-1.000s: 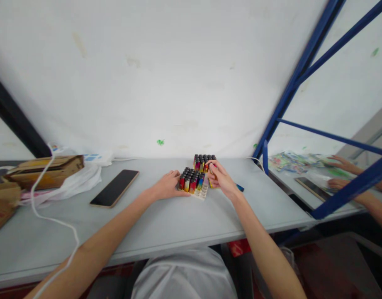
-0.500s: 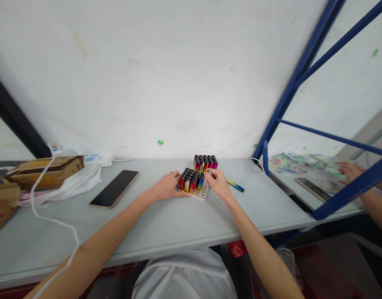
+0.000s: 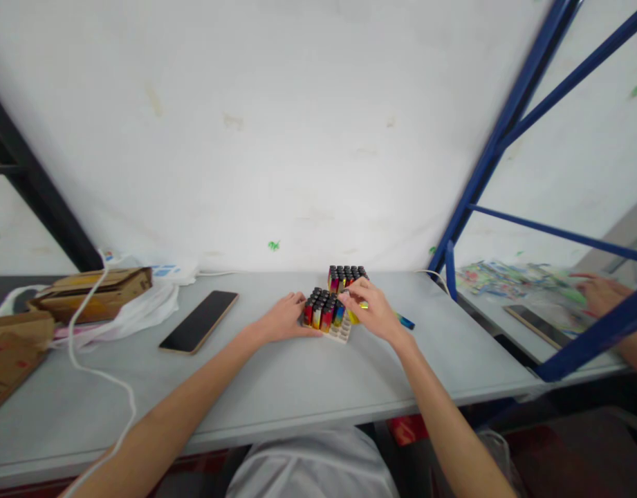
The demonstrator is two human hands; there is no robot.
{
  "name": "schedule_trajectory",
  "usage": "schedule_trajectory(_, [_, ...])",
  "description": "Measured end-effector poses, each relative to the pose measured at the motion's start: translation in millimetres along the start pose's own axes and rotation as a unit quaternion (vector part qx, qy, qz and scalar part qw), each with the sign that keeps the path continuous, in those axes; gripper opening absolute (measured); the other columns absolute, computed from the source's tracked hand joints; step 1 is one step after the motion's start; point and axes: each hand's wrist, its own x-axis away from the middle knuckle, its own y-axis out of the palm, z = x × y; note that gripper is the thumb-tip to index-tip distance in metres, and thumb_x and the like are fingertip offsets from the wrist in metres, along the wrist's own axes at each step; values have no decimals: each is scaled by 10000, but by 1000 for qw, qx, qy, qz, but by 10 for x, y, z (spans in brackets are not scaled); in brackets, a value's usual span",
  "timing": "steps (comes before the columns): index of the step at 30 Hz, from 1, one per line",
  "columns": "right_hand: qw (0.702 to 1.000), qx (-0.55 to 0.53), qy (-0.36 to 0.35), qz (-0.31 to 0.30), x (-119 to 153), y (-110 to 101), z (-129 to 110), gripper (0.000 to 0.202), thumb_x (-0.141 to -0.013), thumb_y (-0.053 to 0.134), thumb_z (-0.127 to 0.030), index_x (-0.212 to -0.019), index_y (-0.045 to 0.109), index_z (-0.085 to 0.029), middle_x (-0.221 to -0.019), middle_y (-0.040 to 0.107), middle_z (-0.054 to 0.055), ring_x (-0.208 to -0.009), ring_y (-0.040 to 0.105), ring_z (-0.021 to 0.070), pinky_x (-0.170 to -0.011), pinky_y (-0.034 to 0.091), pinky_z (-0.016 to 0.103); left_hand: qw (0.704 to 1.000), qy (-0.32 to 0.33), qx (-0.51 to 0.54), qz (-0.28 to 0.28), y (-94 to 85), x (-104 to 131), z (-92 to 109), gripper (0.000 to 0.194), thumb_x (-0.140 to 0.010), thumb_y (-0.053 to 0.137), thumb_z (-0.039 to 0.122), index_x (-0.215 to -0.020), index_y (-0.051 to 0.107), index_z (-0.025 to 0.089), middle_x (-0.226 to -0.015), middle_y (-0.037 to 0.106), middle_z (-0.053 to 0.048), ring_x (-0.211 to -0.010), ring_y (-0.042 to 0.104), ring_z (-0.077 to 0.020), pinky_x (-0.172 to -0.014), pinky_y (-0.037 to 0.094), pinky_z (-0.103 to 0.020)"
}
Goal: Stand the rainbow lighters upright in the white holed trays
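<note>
A white tray with rows of holes point(image 3: 341, 336) stands on the table, its left and back holes filled with upright, shiny multicoloured lighters with black tops point(image 3: 321, 310). My left hand point(image 3: 285, 318) is curled around the tray's left side, thumb along its front edge. Over the tray's right part, my right hand point(image 3: 368, 304) pinches a yellow lighter point(image 3: 353, 317), mostly hidden by the fingers. Just behind stands a second block of upright lighters point(image 3: 341, 278), partly covered by my right hand. One blue lighter point(image 3: 406, 322) lies flat to the right, partly behind my wrist.
A phone point(image 3: 200, 322) lies to the left, beyond it cardboard boxes point(image 3: 93, 292), a white plastic bag point(image 3: 142, 311) and a white cable point(image 3: 103, 373). A blue metal frame point(image 3: 478, 180) borders the right side. Past it are another person's hand point(image 3: 601, 294) and a phone point(image 3: 536, 325).
My right hand has turned and shifted slightly over the tray, and a yellow lighter now shows beneath its fingers. My left hand stays at the tray. The whole view has shifted slightly.
</note>
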Motion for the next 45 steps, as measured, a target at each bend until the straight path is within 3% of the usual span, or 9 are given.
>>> schedule_trajectory(6, [994,15,20,-106,17,8,97,305,-1084,637,-486,-1064,741,-199,-793,686,3,-697,592,177,-668,419,296,1000,1,-3,-6,-9,-6,18,708,-862,723,868,-1105,779,205,-1101,699,-128,-1055,682,-338,-988,572,-454])
schedule_trajectory(13, [989,60,40,-128,42,46,106,197,-1005,736,-310,-1168,673,-220,-828,697,-19,-747,646,192,-733,464,301,1000,-6,-2,-8,15,-4,21,726,-852,735,870,-1116,777,194,-1127,709,-137,-1082,682,-348,-1020,564,-470])
schedule_trajectory(30, [982,72,91,-150,43,31,-87,162,-1010,764,-263,-1060,612,-238,-771,730,-35,-740,722,202,-719,480,292,1000,-4,-14,12,13,7,27,710,-831,749,878,-1075,766,211,-1141,714,-132,-1054,692,-332,-992,573,-450])
schedule_trajectory(39, [968,151,104,-171,46,-29,-142,166,-981,822,-271,-1007,667,-217,-834,786,15,-778,734,207,-689,455,285,1000,-4,3,4,11,3,8,707,-832,742,875,-1089,774,217,-1153,718,-135,-1076,685,-342,-1006,564,-452])
schedule_trajectory(45, [959,204,130,-147,37,-14,-124,270,-971,843,-411,-852,692,-222,-804,788,48,-739,710,221,-651,426,294,1000,-2,8,5,9,2,9,699,-840,736,870,-1092,771,220,-1156,714,-141,-1084,677,-351,-1008,570,-468])
